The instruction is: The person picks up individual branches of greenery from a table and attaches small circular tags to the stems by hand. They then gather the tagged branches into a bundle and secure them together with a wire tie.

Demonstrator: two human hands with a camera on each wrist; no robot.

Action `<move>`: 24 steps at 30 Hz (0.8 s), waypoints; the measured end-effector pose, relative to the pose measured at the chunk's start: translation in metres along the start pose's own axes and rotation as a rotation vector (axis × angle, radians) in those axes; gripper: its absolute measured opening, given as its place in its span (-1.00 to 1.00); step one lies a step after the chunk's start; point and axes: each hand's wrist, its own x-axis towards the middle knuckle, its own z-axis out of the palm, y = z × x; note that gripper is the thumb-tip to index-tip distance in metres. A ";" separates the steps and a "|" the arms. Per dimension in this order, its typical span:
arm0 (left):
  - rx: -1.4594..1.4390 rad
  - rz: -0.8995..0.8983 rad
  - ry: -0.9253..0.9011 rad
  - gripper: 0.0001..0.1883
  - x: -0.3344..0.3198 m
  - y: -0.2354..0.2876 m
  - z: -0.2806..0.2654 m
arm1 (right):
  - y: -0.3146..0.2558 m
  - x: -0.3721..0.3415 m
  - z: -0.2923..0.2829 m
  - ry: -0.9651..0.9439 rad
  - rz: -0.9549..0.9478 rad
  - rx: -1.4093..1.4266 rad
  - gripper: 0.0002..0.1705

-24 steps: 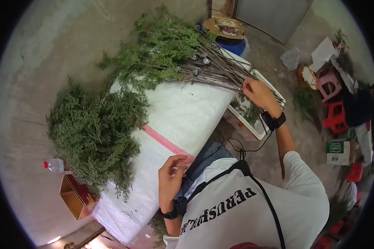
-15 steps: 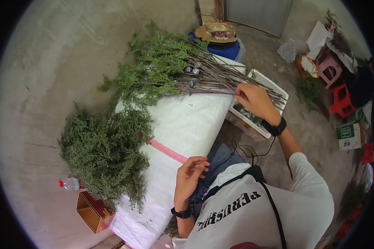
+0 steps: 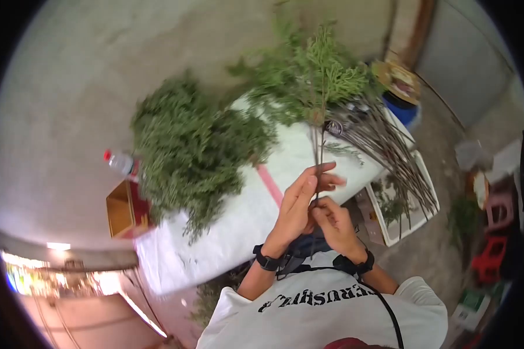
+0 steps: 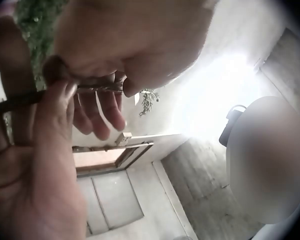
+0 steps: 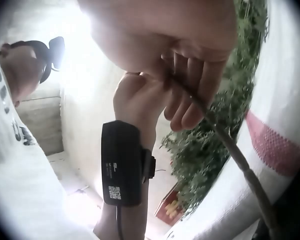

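Observation:
In front of my body, both hands are on a green-tipped evergreen branch (image 3: pixel 321 139) that stands upright in the head view. My left hand (image 3: pixel 297 205) pinches its bare stem between thumb and fingers. Just below, my right hand (image 3: pixel 339 228) grips the same stem with curled fingers. The stem's lower end (image 5: pixel 235 152) sticks out beneath the right hand in the right wrist view. In the left wrist view, the thumb (image 4: pixel 55 107) lies on the stem. Behind the branch, more evergreen branches lie with their bare stems (image 3: pixel 390 157) pointing right.
A dense heap of darker greenery (image 3: pixel 186 151) covers the left of the white-covered table (image 3: pixel 186 256). Beside it are a bottle (image 3: pixel 121 163) and a red-and-gold box (image 3: pixel 122 212). A white foam box (image 3: pixel 428 192) stands right, a blue barrel (image 3: pixel 403 110) behind, red stools (image 3: pixel 490 259) farther off.
My right hand has moved from the stem bundle to my front with a branch in it. My left hand has risen to meet it and takes hold of the stem. The head view has turned right.

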 end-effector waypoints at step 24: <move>0.039 0.184 0.752 -0.68 -0.041 0.018 -0.097 | 0.004 0.116 -0.040 0.166 -0.132 -1.373 -0.73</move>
